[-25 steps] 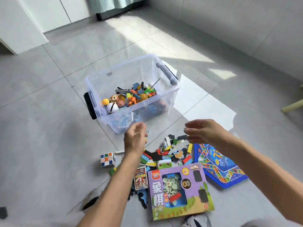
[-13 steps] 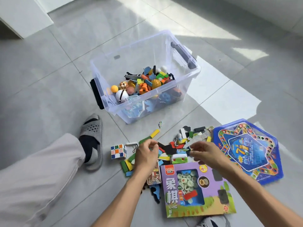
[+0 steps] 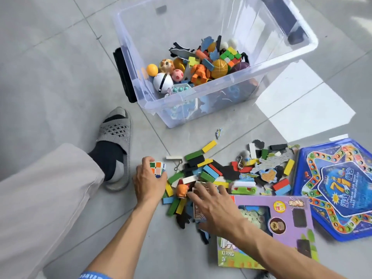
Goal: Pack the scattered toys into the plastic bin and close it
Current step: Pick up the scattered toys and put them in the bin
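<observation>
The left hand (image 3: 149,181) grips a cube (image 3: 157,169) at the left edge of the toy pile, fingers curled round it, the cube low at the floor (image 3: 50,81). The right hand (image 3: 214,204) lies over the near part of the pile (image 3: 213,172) with its fingers spread wide and nearly straight, reaching onto a small card box (image 3: 198,213) beside an orange figure (image 3: 182,190); whether the fingertips press it or only hover, I cannot tell.

The bin (image 3: 201,101) stands open on the floor beyond the pile, clear-walled, with a black handle (image 3: 123,74) on its left end. Inside it lie balls, blocks, a green cube and puzzle pieces, heaped toward the near wall. No lid is on it.

The pile holds coloured blocks in yellow, green, blue, red, black and white, flat puzzle pieces, and two wire puzzles (image 3: 178,165). One puzzle piece (image 3: 219,133) lies apart, between pile and bin. A purple game box (image 3: 281,224) lies near the right forearm, partly under it. A blue game board (image 3: 342,190) lies at the right, just beside the pile.

At the left, a foot in a grey slipper (image 3: 116,137) rests on the floor near the cube, with a pale trouser leg (image 3: 40,198) above it.
</observation>
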A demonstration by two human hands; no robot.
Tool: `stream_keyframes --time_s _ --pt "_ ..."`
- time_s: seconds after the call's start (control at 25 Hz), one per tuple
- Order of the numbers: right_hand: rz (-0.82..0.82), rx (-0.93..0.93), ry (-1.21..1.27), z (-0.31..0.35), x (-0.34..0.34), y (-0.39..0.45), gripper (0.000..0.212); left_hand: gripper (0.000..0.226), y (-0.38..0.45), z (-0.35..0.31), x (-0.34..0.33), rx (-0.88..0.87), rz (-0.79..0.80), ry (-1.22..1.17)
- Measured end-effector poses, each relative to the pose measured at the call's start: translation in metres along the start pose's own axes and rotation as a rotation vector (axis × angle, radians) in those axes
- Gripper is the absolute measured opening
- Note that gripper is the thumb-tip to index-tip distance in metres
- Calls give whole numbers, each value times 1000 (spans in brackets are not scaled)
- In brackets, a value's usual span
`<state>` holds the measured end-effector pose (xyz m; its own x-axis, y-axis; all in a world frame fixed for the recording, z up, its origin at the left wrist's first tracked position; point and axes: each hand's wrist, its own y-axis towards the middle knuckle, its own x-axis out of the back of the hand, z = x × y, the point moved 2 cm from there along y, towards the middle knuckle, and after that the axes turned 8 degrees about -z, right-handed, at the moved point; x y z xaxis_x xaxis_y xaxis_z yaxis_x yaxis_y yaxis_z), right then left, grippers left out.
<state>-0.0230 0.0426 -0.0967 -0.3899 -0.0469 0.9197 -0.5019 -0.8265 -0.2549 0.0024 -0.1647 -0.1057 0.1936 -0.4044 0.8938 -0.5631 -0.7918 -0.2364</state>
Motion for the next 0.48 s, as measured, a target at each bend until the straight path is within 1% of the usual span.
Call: stream_keyframes --time_s 0.04,0.12,0.16,0.24,0.28,0.32,0.44,0.48 --pt "58 13 -68 7 -11 -3 85 45 -2 2 2 45 17 -47" --pt "23 -53 -85 4 -19 -15 93 40 -20 -4 12 199 1 -311" --pt "-16 -106 -16 2 -15 -18 94 36 -34 -11 22 263 -23 -476" --pt "-156 -230 213 -6 14 -17 95 34 -64 -40 51 270 -60 -784" --pt "-229 -289 361 -9 39 -12 94 34 -73 -57 67 230 -62 -920" --pt "-308 -317 477 -12 75 -5 92 35 -74 -76 88 154 -68 -1010" --pt "-594 -266 615 -24 188 20 87 37 -46 -138 152 -155 -115 -1058" --pt "-672 -254 650 -29 225 31 87 38 -31 -159 172 -221 -140 -1072"
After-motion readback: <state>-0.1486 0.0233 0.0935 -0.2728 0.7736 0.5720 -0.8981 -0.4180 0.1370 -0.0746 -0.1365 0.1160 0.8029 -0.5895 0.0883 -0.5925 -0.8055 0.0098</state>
